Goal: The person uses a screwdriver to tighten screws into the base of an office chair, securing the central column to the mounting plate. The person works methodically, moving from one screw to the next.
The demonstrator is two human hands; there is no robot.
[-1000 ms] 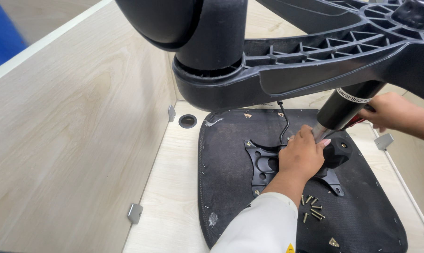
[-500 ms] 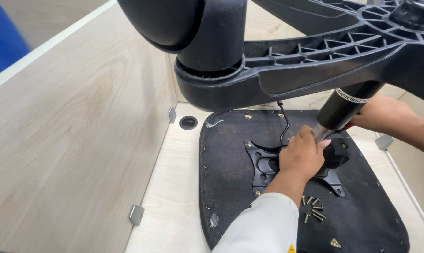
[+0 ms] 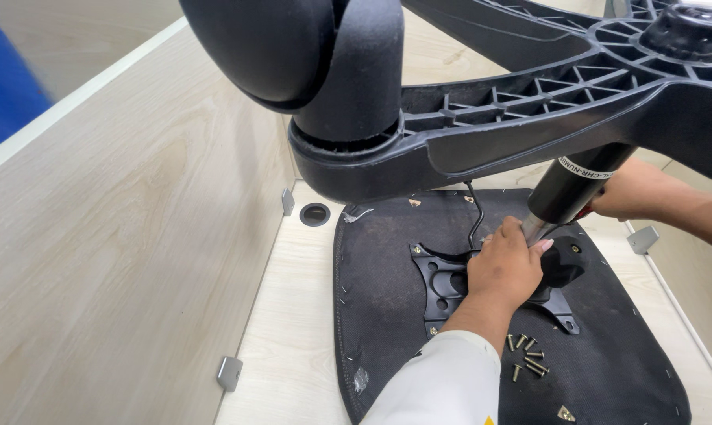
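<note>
In the head view, the left hand is gripping the gas cylinder where it is entering the mounting plate on the seat underside. The right hand, behind the cylinder, is mostly hidden, so I cannot tell its grip. Screws are lying loose beside the plate, seemingly not fitted yet.

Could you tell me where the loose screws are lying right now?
In the head view, the loose screws lie in a small cluster on the black seat underside, low and right of centre, just right of the white sleeve and below the metal mounting plate.
</note>
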